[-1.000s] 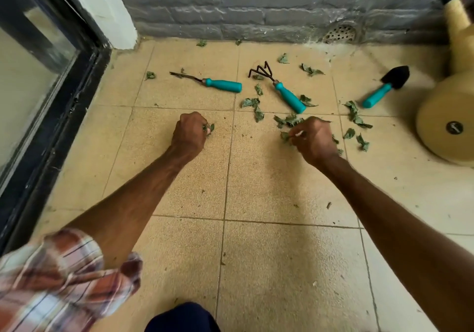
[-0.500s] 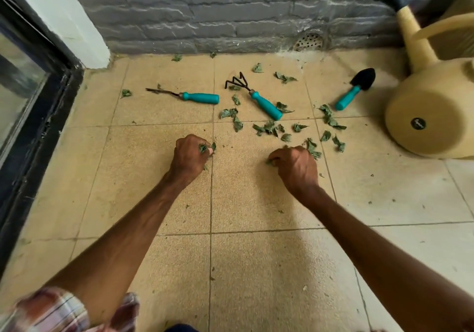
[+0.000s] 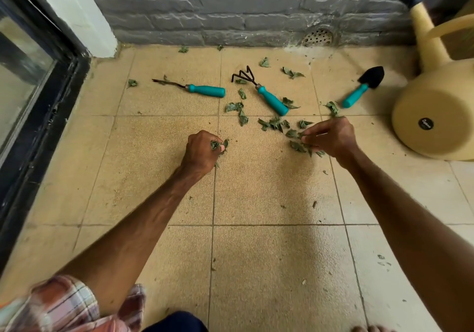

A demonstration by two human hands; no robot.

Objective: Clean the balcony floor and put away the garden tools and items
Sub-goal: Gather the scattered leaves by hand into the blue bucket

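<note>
On the tiled balcony floor (image 3: 256, 190), just in front of the grey stone wall (image 3: 230, 10), a person is crouching with both arms stretched forward. The left hand (image 3: 202, 152) is curling into a fist around a small bunch of leaves (image 3: 218, 145), and green bits are poking out between thumb and fingers. The right hand (image 3: 331, 136) is reaching to its left, and its fingertips (image 3: 305, 136) are pinching at the loose leaves (image 3: 275, 123) scattered between the two hands (the fingers are a little blurred).

Three tools with teal handles are lying beyond the hands, well apart from one another. A thin weeder (image 3: 202, 90) is on the left, a small rake (image 3: 266, 95) is in the middle with leaves around it, and a black trowel (image 3: 364, 87) is on the right. Just beside the trowel, a cream watering can (image 3: 436, 116) is lying on its side. A round drain (image 3: 318, 37) is sitting at the foot of the wall. A dark door frame (image 3: 38, 100) is running down the left edge, and a plaid sleeve (image 3: 64, 306) is showing at the bottom left corner.
</note>
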